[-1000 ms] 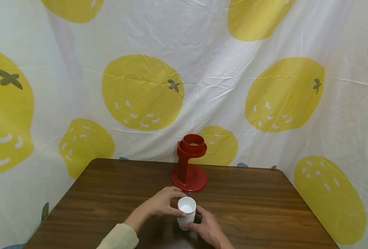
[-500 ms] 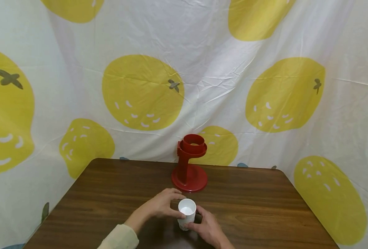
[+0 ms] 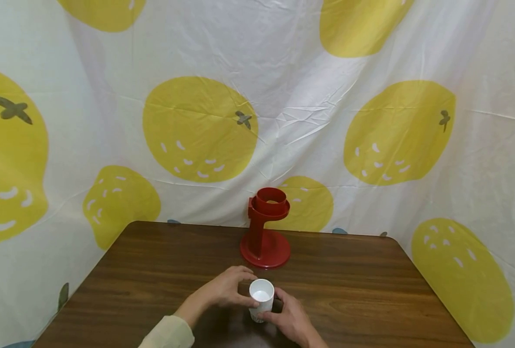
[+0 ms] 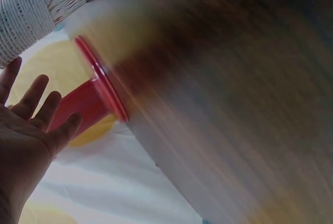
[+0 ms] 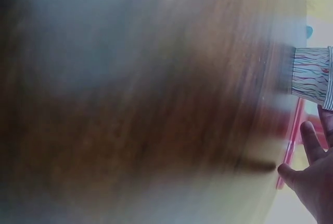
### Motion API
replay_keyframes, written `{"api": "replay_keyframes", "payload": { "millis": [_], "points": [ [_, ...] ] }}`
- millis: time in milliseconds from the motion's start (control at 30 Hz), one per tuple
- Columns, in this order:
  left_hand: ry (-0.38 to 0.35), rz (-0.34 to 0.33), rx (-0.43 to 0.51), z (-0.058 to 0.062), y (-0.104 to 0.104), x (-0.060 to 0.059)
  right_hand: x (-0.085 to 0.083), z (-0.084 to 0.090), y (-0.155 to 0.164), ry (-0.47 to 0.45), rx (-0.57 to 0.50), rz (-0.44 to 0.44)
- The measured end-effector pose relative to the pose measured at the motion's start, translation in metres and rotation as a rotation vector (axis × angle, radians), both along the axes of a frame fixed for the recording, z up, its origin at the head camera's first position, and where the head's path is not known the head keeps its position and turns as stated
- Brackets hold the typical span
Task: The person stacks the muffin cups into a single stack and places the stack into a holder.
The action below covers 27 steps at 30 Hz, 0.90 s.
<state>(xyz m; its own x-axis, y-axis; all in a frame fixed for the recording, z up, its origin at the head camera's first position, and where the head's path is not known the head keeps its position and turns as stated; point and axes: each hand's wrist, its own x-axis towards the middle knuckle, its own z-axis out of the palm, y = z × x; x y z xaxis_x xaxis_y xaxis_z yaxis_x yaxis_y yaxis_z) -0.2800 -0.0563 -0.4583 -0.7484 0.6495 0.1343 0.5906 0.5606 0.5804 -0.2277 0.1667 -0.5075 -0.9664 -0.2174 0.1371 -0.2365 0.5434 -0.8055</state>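
Note:
A stack of white paper cups [image 3: 262, 305] stands upright on the brown table, its white inside showing from above. Ridged rims [image 4: 23, 23] are packed close together in the left wrist view, above a cup wall with coloured wavy lines [image 5: 311, 72]. My left hand [image 3: 228, 288] pinches the top of the stack from the left, thumb in front and a finger behind the rim. Its other fingers are spread apart. My right hand [image 3: 291, 317] grips the stack lower down from the right, between thumb and index finger.
Behind the cups stands a red stand [image 3: 266, 249] with a round base and a raised ring [image 3: 271, 203]. The wooden table [image 3: 170, 256] ends at a white curtain [image 3: 292, 121] printed with yellow lemons.
My left hand and the top rim have sunk slightly. A printed band that showed under the rim is no longer visible from above. My right hand stays in place.

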Motion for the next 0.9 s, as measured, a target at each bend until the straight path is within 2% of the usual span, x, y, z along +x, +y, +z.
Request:
{"api": "replay_keyframes", "payload": {
  "millis": [200,400,633,733,900],
  "points": [
    [0.003,0.004,0.006,-0.007,-0.001,0.002,0.000,0.002,0.002,-0.008,0.021,0.011],
    [0.039,-0.027,0.019,-0.012,-0.001,0.003,0.000,0.003,0.006,-0.041,-0.011,0.016],
    [0.074,-0.059,0.051,-0.018,0.000,0.003,0.000,0.006,0.007,-0.003,-0.004,0.004],
    [0.058,-0.050,0.064,-0.016,0.001,0.003,-0.001,0.009,0.008,0.028,0.004,0.015],
    [0.051,-0.036,0.078,-0.005,0.002,-0.002,-0.006,0.023,0.008,0.082,0.022,0.005]
  ]
}}
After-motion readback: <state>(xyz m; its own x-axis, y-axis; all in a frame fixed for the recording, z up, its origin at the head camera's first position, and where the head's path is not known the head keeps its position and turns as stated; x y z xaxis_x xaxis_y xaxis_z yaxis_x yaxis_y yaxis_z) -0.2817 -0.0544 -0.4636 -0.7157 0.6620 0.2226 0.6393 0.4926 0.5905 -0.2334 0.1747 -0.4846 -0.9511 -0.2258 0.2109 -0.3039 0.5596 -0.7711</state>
